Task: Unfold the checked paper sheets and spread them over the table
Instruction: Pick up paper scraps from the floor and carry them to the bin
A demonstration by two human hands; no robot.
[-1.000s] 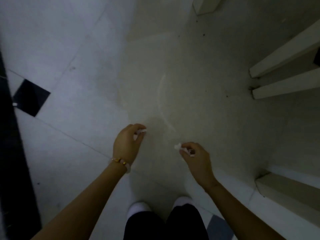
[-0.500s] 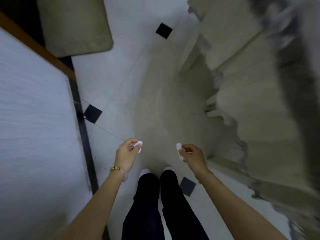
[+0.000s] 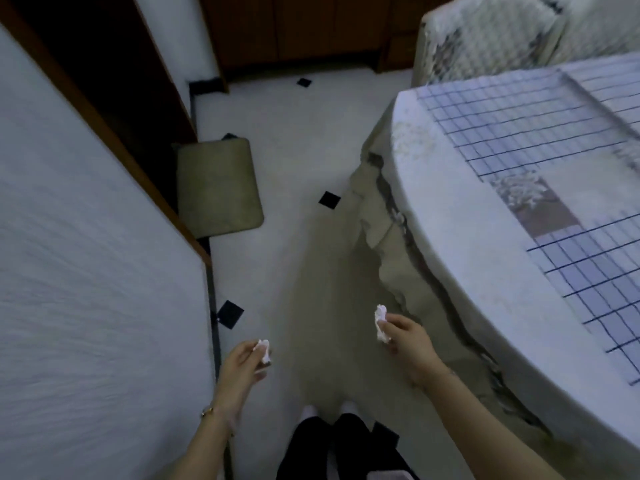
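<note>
My left hand [image 3: 242,367] pinches a small crumpled white scrap [image 3: 262,348] between thumb and fingers, low over the floor. My right hand [image 3: 407,337] holds a second white scrap [image 3: 380,322] the same way, close to the hanging edge of the tablecloth. The round table [image 3: 450,237] fills the right side. Checked paper sheets lie flat on it: one [image 3: 512,123] at the far side and another [image 3: 595,282] nearer me, with a patch of patterned cloth [image 3: 530,202] bare between them.
A white wall [image 3: 86,271] with a brown wooden edge runs along the left. A beige mat [image 3: 216,188] lies on the tiled floor [image 3: 294,140] ahead. A cloth-covered chair [image 3: 485,32] stands behind the table. My legs and feet [image 3: 329,441] are at the bottom.
The view has swung up from the floor, so the table with its checked sheets has come into sight. Both hands still pinch their white scraps, a little further apart.
</note>
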